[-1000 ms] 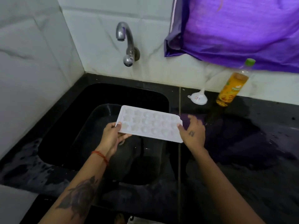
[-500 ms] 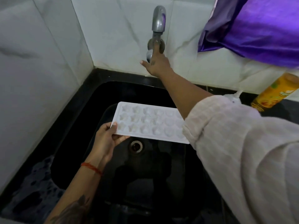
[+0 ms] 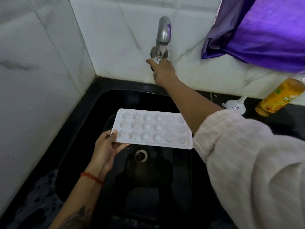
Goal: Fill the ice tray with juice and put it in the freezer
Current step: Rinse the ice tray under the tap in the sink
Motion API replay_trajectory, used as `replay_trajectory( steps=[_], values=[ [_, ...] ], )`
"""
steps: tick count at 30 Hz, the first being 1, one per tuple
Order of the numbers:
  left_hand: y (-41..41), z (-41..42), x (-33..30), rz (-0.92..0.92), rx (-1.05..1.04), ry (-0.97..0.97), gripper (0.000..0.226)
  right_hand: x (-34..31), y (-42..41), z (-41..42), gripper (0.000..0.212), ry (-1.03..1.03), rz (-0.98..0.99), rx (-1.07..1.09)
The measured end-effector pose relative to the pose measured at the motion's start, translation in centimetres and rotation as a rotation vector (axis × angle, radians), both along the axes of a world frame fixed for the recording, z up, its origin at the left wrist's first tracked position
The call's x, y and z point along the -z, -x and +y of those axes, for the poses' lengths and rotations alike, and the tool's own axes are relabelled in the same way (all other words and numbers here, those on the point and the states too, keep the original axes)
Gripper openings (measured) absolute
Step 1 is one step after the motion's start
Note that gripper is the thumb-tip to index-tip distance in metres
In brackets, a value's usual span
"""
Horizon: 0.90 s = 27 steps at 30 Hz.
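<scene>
Head view: left hand (image 3: 105,147) pinches the white ice tray (image 3: 153,128) by its corner over the black sink (image 3: 92,113), right hand (image 3: 162,69) curled round the tap (image 3: 162,33) knob.

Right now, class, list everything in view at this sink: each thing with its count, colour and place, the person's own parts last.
ice tray: one, white, held over the sink
sink: one, black, set in the counter
tap: one, silver, on the back wall
juice bottle: one, orange, counter right
funnel: one, white, beside the bottle
cloth: one, purple, hanging upper right
left hand: pinches the tray's near corner
right hand: grips the tap's knob
</scene>
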<state>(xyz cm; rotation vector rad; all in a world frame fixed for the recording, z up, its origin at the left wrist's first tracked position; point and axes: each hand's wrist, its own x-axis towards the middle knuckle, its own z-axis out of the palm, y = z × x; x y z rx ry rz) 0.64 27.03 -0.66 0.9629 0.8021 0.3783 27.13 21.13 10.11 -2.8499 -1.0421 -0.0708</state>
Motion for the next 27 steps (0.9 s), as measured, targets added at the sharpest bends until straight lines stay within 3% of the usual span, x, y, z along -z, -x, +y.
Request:
replay_trajectory(
  steps=[4, 7, 9, 11, 13, 17, 20, 24, 27],
  values=[
    [0.0, 0.3, 0.1, 0.016, -0.008, -0.004, 0.013, 1.4, 3.0, -3.4, 0.062, -0.208, 0.271, 0.066],
    [0.0, 0.8, 0.2, 0.017, -0.027, -0.009, 0.011, 4.5, 6.6, -9.2, 0.068, -0.268, 0.364, 0.268],
    [0.0, 1.0, 0.3, 0.016, -0.022, -0.016, 0.012, 6.3, 8.6, -12.8, 0.068, -0.317, 0.571, 0.444],
    [-0.2, 1.0, 0.4, 0.035, 0.010, -0.042, 0.014, 7.5, 10.1, -14.9, 0.054, -0.482, 0.894, 0.510],
    [-0.4, 0.7, 0.6, 0.054, 0.028, -0.042, 0.015, 8.0, 10.7, -15.8, 0.037, -0.655, 1.078, 0.464],
    [-1.1, -0.3, 0.6, 0.065, 0.039, 0.015, 0.015, 7.4, 10.0, -16.4, 0.030, -0.832, 1.039, 0.431],
    [-2.1, -0.6, 0.2, 0.068, 0.058, 0.035, 0.017, 6.6, 8.7, -17.3, 0.029, -0.923, 1.122, 0.411],
    [-3.6, -1.2, -0.7, 0.164, 0.151, -0.021, 0.019, 6.0, 7.4, -18.6, 0.028, -0.954, 0.992, 0.380],
    [-4.8, -1.8, -1.6, 0.146, 0.238, 0.051, 0.047, 5.7, 7.2, -19.5, 0.023, -1.037, 0.855, 0.262]
  ],
)
